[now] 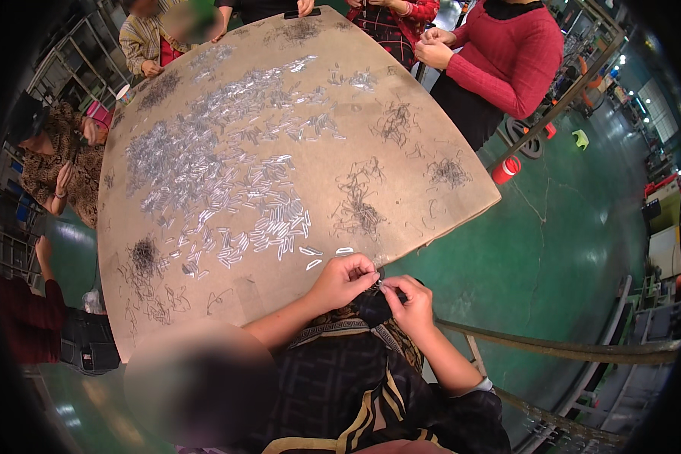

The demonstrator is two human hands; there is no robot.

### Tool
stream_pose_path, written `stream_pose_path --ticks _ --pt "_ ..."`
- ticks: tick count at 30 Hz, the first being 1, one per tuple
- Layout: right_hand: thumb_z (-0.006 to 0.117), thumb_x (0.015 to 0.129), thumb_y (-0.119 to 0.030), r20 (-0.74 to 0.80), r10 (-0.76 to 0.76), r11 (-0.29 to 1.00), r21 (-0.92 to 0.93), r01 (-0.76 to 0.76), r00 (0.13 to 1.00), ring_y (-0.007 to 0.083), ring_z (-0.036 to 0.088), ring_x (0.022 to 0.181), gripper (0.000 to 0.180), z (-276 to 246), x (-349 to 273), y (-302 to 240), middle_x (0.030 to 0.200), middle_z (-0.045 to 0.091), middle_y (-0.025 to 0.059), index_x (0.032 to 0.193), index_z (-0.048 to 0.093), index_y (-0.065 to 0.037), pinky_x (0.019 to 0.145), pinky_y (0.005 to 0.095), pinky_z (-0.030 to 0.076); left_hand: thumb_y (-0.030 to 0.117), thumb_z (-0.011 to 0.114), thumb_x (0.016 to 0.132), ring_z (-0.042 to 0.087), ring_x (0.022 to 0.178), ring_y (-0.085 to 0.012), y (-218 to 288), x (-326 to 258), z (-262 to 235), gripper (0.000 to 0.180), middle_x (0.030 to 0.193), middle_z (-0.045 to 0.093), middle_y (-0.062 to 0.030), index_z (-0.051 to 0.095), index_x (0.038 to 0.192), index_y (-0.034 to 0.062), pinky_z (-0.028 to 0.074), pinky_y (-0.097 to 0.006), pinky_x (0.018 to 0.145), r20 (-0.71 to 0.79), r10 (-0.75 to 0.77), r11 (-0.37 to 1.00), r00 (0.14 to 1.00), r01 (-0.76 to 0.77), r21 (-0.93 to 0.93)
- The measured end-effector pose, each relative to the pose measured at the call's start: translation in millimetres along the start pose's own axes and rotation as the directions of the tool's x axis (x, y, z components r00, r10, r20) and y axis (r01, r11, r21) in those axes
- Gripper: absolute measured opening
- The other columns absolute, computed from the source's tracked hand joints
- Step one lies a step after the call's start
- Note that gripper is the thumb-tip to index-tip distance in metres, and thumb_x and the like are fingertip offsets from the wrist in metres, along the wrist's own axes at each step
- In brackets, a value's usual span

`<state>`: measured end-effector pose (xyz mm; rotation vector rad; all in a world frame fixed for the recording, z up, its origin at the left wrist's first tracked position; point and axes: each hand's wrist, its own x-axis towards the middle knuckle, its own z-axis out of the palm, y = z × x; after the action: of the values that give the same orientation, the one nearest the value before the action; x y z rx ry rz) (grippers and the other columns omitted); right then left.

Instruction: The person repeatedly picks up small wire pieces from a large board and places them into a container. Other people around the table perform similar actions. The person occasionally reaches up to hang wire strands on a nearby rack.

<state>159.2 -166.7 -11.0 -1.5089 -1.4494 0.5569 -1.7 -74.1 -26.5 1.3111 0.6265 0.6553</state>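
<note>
My left hand is closed in a pinch just off the table's near edge. Facing it, my right hand pinches too, and the fingertips of both almost meet. Between them is something small and partly shiny, too small to make out. A few loose shiny metal strips lie on the table beside my left hand. Beyond them spreads a large heap of the same slim strips. A tangle of thin dark wire pieces rests on the board ahead of my hands.
The brown tabletop bears more dark wire piles, one at the near left, another at the right. Several people stand around it, one in a red sweater. A red bucket stands on the green floor; a metal rail runs at my right.
</note>
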Motion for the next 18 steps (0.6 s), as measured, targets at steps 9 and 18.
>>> stream_pose_path --ticks 9,18 --pt "0.069 0.078 0.003 0.032 0.048 0.999 -0.009 -0.048 0.998 0.0217 0.065 0.068 0.01 -1.1 1.3 -1.1 0.077 0.065 0.0115 0.087 0.067 0.001 0.063 0.0291 0.05 0.005 0.063 0.09 0.048 0.068 -0.0048 -0.2 -5.5 8.3 0.006 0.078 0.056 0.0015 0.058 0.09 0.0028 0.041 -0.021 0.061 -0.025 0.185 0.974 0.982 -0.18 0.137" --pt "0.072 0.076 0.002 0.056 -0.059 0.994 -0.089 0.064 0.997 0.0231 0.065 0.068 0.01 -1.3 0.2 3.7 0.076 0.066 0.0102 0.085 0.068 -0.002 0.06 0.0299 0.05 0.0 0.054 0.093 0.05 0.085 -0.0149 -28.1 -13.5 18.7 0.007 0.097 0.054 -0.0084 0.05 0.097 0.0023 0.043 -0.027 0.079 -0.037 0.369 0.927 0.929 -0.364 0.092"
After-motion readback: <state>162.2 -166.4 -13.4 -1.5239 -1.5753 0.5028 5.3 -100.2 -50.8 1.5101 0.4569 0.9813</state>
